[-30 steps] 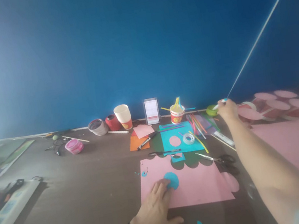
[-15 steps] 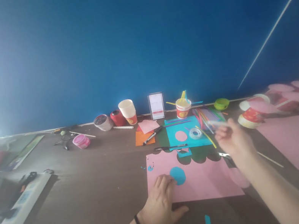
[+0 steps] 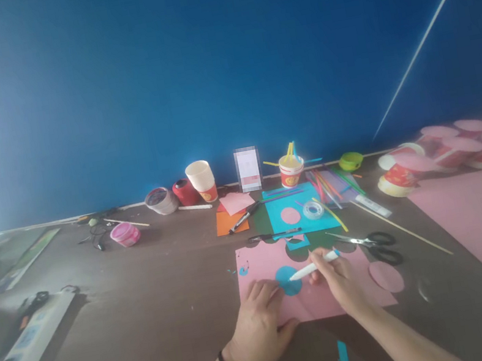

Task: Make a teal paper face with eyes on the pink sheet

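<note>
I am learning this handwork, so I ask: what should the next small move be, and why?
Probably the right hand should press the slim white, blue-ended pen lightly onto the round blue paper disc: the pen's tip points at it, and the left hand rests at its edge. Whether the tip touches is unclear.

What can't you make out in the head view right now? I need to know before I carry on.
Head view, all of these:
White pen tip on the blue circle: too small to tell whether it touches.
Pink sheet: partly hidden by the left hand and right hand.
Pale upright panel: contents blurred into blocks.
Large pink paper: cut off by the right edge.
</note>
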The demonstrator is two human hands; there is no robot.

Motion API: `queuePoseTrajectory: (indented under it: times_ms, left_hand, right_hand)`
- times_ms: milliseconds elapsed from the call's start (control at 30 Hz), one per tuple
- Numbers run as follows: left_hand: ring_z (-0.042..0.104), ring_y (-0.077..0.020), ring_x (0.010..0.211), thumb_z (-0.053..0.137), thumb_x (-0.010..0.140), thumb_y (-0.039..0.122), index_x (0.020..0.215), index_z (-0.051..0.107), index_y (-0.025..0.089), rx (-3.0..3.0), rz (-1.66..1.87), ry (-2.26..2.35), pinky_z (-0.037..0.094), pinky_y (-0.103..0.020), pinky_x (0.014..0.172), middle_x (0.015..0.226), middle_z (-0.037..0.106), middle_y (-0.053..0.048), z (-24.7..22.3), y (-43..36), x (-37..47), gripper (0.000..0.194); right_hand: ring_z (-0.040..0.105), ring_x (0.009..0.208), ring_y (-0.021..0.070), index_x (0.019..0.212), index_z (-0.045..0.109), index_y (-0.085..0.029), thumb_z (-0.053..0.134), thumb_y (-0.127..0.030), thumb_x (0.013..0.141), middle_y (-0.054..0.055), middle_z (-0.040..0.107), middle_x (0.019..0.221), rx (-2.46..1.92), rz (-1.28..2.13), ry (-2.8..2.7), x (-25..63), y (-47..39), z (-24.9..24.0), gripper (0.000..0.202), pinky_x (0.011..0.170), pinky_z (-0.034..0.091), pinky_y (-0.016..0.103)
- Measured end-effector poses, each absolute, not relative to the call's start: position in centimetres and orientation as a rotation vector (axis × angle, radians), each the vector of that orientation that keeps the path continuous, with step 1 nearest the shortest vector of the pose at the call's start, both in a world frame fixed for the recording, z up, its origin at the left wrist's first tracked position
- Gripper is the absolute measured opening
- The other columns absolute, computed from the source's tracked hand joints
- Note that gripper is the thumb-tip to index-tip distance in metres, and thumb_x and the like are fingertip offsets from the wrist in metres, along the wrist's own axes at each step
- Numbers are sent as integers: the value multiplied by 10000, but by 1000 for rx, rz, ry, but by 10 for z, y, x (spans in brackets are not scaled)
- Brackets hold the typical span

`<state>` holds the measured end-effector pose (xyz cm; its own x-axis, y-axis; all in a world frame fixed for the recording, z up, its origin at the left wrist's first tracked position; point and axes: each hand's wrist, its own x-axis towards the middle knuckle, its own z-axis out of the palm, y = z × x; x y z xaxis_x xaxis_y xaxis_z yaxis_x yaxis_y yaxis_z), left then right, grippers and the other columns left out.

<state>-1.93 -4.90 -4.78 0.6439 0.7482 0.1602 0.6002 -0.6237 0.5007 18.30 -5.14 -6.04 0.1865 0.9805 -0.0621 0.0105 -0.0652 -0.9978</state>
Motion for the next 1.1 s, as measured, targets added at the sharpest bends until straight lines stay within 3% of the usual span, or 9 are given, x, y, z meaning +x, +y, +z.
queuePoseTrajectory:
  times_ms: [167,333,633,867,1100]
  left_hand:
    - [464,-269,1003,621,697,195,1142,538,230,2462,514,1057,410,-446,886,1094,526,-68,-47,-46,-21,454]
    - [474,-258,978,592,704,151,1096,556,215,2487,509,1046,417,-429,870,1082,534,-67,-48,-44,-21,400]
    - [491,-250,954,527,704,65,1058,560,203,2538,595,1009,417,-431,863,1050,545,-73,-61,-40,-23,381]
    - [489,-244,941,536,694,59,1017,566,201,2500,600,1062,421,-413,847,1041,555,-64,-57,-46,-20,355]
    - [490,-242,952,530,696,70,1009,562,198,2495,575,1118,437,-395,834,1082,529,-74,-59,-48,-22,340]
  right_hand:
    - [565,568,153,628,530,-193,497,-485,842,-13,550,532,-1366,1089,-1037,178,-53,-66,363,555,438,248]
    - [488,453,122,706,561,-201,566,-458,800,-46,485,487,-1157,1195,-630,192,-44,-61,273,456,409,244]
    - [438,421,82,652,492,-197,624,-353,757,-63,454,488,-876,952,-154,304,-25,-24,229,392,395,198]
    - [400,368,63,630,440,-190,417,-215,857,-59,412,472,-833,894,1,363,-21,-22,229,331,371,171]
    - [419,367,58,634,417,-190,330,-222,884,-42,425,500,-756,1069,102,341,-6,-37,266,322,390,166]
